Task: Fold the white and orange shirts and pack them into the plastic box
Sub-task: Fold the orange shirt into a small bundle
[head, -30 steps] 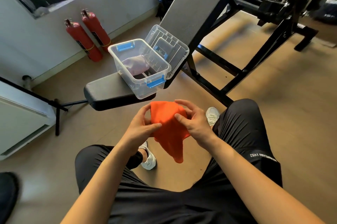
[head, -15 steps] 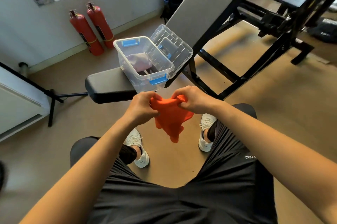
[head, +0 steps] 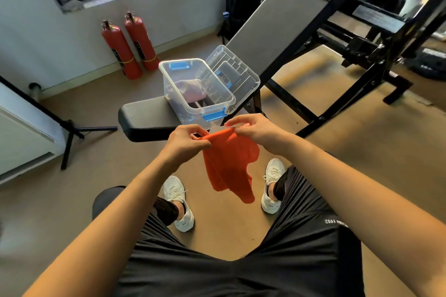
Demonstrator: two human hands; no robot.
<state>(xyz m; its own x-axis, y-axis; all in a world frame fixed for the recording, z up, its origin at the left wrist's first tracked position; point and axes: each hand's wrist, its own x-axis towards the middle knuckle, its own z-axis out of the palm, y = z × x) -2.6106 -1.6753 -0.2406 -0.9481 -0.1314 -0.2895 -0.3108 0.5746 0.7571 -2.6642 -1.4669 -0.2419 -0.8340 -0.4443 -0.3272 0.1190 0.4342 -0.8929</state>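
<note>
Fingers (head: 202, 143) of left hand (head: 187, 142) and right hand (head: 257, 130) pinch orange shirt (head: 229, 168) by its top edge.
Held high, probably so the cloth hangs flat for folding; open plastic box (head: 179, 103) sits near on table (head: 144, 119), white shirt (head: 190, 90) inside.

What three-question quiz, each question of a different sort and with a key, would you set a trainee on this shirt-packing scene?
1. Multiple choice: the plastic box stands on A) the floor, B) the black bench seat, C) the person's lap.
2. True or false: the orange shirt already lies inside the plastic box.
3. Fill in: the orange shirt hangs in the air, pinched at its top edge by ___ hands.

Key: 1 B. 2 False. 3 Both: the left hand and the right hand.
</note>
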